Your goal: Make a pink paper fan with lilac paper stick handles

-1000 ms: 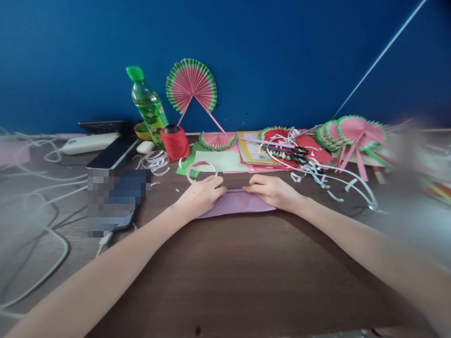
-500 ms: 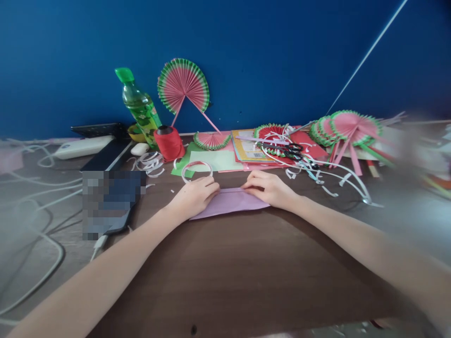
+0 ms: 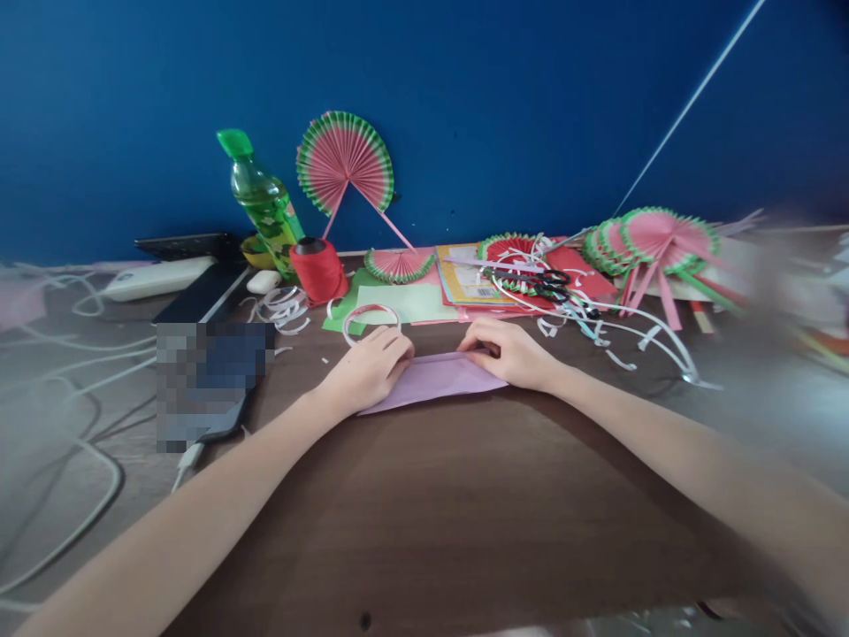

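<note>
A folded strip of purple paper (image 3: 438, 378) lies on the brown table between my hands. My left hand (image 3: 372, 364) is closed on the strip's left end, its fingers bent over the far edge. At the other end, my right hand (image 3: 508, 352) pinches the far edge between thumb and fingers. The palms partly cover both ends of the paper. Just beyond my left hand stands a roll of tape (image 3: 371, 310).
Behind are coloured paper sheets (image 3: 408, 302), a red thread spool (image 3: 319, 270), a green bottle (image 3: 265, 205) and black scissors (image 3: 550, 281) among white paper scraps. Pleated paper fans (image 3: 669, 239) lie at right; another fan (image 3: 345, 159) leans on the blue wall. A phone (image 3: 225, 380) and cables lie left.
My right hand's fingers have shifted slightly right along the paper's far edge. The left hand has stayed nearly in place, its fingers a little more curled.
</note>
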`<state>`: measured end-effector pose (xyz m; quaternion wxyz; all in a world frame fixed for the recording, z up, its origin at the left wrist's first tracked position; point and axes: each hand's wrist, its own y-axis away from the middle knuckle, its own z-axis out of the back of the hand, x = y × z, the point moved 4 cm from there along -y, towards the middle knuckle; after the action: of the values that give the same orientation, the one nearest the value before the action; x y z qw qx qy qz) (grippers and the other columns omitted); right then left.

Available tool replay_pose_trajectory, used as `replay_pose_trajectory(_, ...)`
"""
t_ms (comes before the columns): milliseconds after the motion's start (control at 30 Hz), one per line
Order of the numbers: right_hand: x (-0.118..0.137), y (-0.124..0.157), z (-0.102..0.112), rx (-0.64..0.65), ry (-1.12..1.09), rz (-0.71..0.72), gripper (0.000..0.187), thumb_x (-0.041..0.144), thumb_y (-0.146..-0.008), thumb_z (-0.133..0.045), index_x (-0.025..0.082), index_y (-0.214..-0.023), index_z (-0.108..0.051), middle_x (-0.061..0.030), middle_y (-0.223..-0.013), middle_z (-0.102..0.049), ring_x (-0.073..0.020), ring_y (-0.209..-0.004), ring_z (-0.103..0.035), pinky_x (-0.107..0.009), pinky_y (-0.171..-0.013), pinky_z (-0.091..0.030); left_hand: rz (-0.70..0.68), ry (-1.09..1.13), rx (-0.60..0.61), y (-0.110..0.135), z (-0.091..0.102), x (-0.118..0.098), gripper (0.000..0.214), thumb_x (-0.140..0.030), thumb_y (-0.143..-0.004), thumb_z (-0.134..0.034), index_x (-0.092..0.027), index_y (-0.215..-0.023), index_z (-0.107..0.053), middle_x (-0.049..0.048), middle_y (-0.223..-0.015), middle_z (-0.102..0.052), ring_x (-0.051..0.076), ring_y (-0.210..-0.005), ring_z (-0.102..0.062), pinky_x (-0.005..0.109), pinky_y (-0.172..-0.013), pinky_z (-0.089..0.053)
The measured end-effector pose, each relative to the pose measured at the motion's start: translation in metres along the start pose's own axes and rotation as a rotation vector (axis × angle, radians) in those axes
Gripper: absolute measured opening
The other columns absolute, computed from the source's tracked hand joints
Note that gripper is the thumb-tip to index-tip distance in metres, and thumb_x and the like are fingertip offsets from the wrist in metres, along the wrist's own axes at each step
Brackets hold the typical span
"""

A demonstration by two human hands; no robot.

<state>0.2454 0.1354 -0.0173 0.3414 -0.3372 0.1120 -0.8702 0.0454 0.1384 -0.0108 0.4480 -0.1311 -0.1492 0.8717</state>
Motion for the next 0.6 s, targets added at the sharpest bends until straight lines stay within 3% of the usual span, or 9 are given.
replay_pose_trajectory(300,0.009,0.004,0.000,-0.022,0.042,0.175,0.015,0.008,-0.080,-0.048,0.016,-0.074,-0.060,-0.0028,-0.075,-0.053,-0.0111,-0.065,-0.051,-0.023,-0.057,-0.041,-0.138,0.092,0.023,0.002,0.003,0.002,0.019,-0.017,-0.089,-0.042,-0.017,-0.075,-0.055,0.0033,-0.079,-0.054,0.014,-0.077,-0.048,0.026,-0.068,-0.043)
replay_pose_trajectory(600,0.010,0.006,0.003,0.021,0.022,0.139,0.014,0.011,-0.079,-0.049,0.016,-0.078,-0.062,-0.0035,-0.077,-0.056,-0.0102,-0.059,-0.048,-0.023,-0.054,-0.040,-0.005,0.142,0.104,-0.001,0.005,0.004,0.016,-0.020,-0.088,-0.045,-0.017,-0.077,-0.055,0.0013,-0.076,-0.058,0.014,-0.076,-0.053,0.026,-0.069,-0.044)
